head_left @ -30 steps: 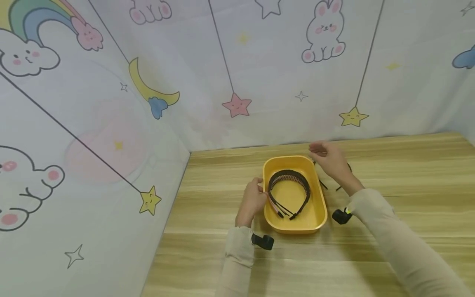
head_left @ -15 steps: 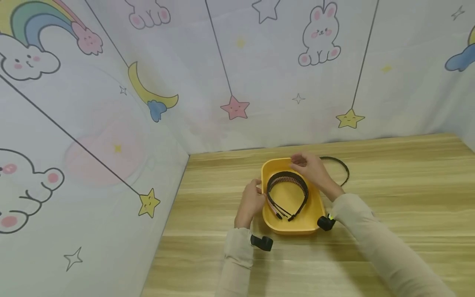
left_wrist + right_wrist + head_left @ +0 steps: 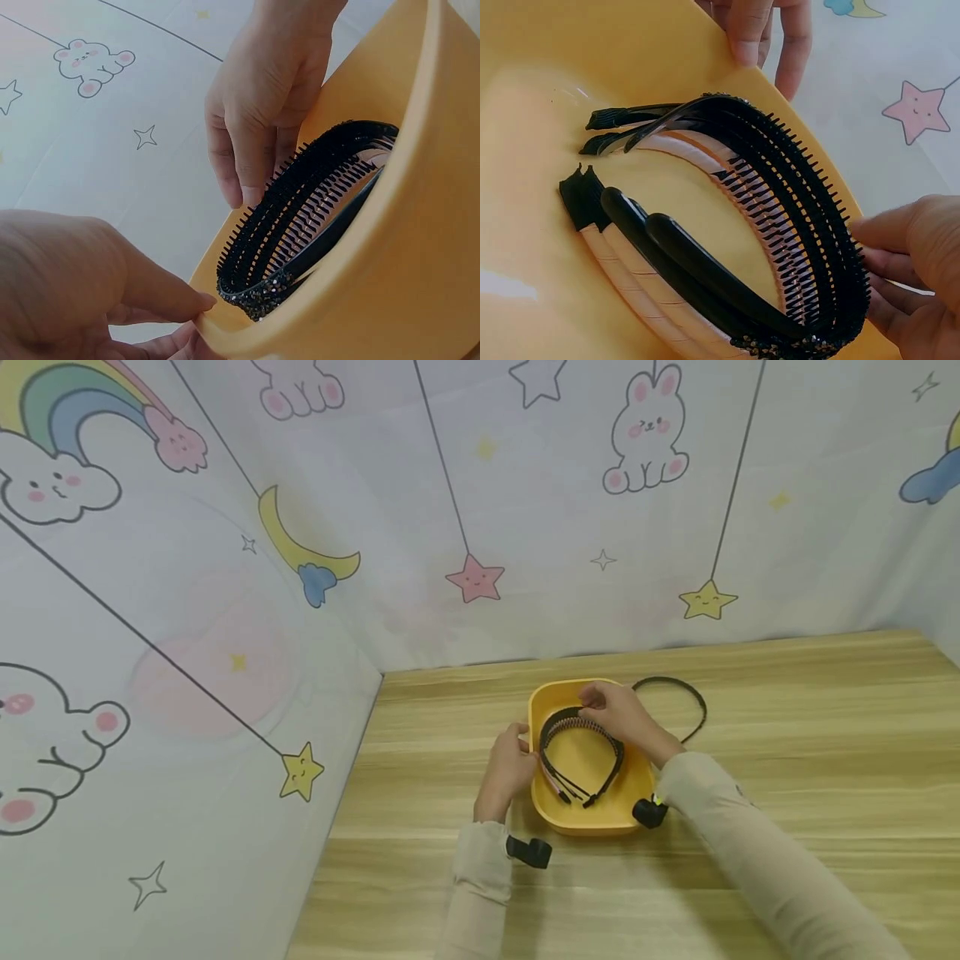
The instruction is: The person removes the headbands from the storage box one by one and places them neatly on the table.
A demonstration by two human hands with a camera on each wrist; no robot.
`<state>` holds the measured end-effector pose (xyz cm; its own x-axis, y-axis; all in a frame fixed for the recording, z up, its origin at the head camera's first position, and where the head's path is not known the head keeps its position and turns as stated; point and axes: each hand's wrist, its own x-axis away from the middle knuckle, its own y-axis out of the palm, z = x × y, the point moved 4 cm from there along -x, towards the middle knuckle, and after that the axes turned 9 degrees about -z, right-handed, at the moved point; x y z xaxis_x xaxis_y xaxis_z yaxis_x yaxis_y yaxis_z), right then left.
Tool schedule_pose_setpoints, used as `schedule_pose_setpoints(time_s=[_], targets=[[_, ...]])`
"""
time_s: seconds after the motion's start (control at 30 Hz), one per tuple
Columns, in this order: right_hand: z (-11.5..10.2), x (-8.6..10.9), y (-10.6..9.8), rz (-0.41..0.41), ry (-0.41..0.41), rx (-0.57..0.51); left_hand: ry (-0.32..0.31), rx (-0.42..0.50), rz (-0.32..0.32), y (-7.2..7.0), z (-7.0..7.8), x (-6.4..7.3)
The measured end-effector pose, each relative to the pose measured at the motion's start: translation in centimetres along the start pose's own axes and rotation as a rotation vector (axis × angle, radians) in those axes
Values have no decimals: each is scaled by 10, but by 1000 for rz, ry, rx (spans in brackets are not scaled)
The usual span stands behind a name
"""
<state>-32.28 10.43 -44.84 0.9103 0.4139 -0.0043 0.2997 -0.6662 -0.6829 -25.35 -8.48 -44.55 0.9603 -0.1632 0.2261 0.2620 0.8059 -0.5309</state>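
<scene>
Evidently, from the head view, my left hand (image 3: 512,766) pinches the rim of the yellow bin (image 3: 592,828) at its nine o'clock, while my right hand (image 3: 621,714) reaches in at one o'clock. The nested headbands (image 3: 553,725) lie inside, open ends toward six; one thin black headband (image 3: 697,695) lies outside on the table (image 3: 420,777), off the bin's two o'clock.

From the left wrist, my left thumb (image 3: 176,300) presses the rim toward seven o'clock. My right hand comes down from twelve, fingers fairly straight beside the toothed edge of the stack; I see no curl around it. A light touch seems best to me: those teeth could snag their neighbours, so I'd square the curves with even pressure.

From the right wrist, black toothed bands sit layered with pale pink ones (image 3: 652,300), tips toward nine o'clock, glittery trim (image 3: 787,346) near five. My right fingers meet the stack at four, their tips partly hidden. Steadying the rim should stop the bin sliding; too hard a push might spread the layers.
</scene>
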Motion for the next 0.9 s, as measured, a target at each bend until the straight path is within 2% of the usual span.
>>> schedule_pose_setpoints(time_s=[0.2,0.47,0.77,0.9], targets=[[1,-2,1,-7,15,40,0,1,5,0,1,0],[0,-3,-1,32,8,46,-4,-2,10,0,1,1],[-8,-1,-12,32,-12,59,-10,6,2,1,0,0],[-10,-1,-21,32,4,51,-13,8,2,1,0,0]])
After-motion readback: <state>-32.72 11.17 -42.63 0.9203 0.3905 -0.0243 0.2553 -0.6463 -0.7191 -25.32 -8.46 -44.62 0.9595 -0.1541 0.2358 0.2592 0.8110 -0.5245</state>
